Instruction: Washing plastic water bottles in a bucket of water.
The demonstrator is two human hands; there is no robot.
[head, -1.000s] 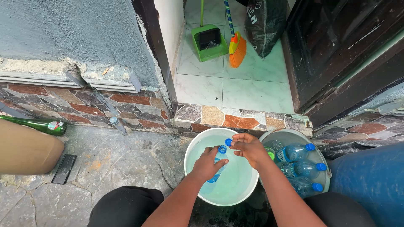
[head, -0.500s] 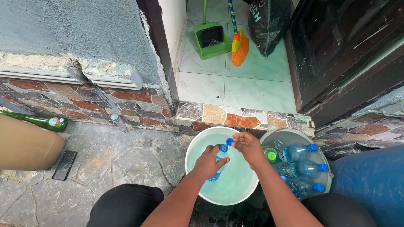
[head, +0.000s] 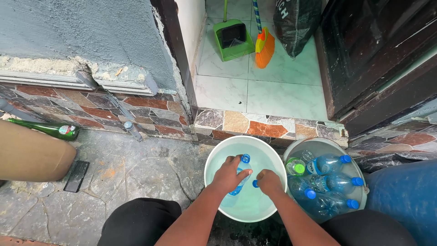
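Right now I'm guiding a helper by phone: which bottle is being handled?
Find the white basin of water below the tiled doorstep. The left hand holds a clear plastic bottle over it. Unlike the capped bottles in the neighbouring bucket, its mouth is open.

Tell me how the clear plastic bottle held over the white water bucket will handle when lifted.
The clear plastic bottle with the blue neck ring probably feels slippery, since the left hand holds it over the water in the white bucket. It looks thin-walled, so it likely dents under a squeeze. Uncapped and tilted, it would probably spill whatever it holds.
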